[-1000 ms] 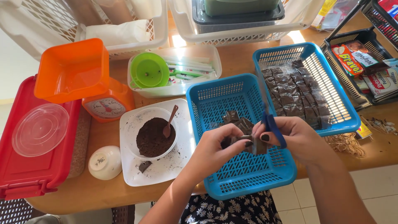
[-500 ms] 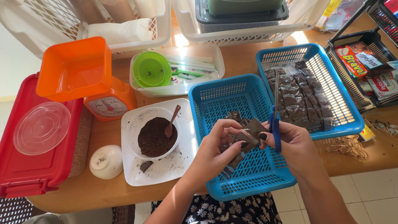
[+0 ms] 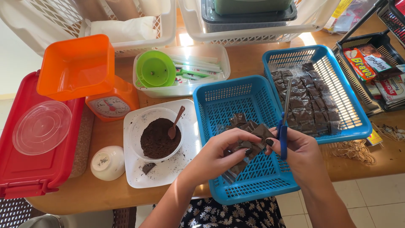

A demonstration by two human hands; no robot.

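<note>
Wooden tabletop (image 3: 244,63) crowded with baskets: over the nearer blue basket (image 3: 236,105), left hand (image 3: 223,154) pinches a small dark-brown sachet (image 3: 253,141), right hand (image 3: 297,152) grips blue-handled scissors (image 3: 283,126) pointing upward.

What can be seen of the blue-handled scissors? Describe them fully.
The scissors have a blue plastic handle and slim silver metal blades. They stand nearly upright, blades closed and pointing away from the person, over the gap between the near blue basket and the far blue basket. The right hand holds them by the handle while its fingers also pinch a dark brown packet with the left hand. The blades touch nothing.
</note>
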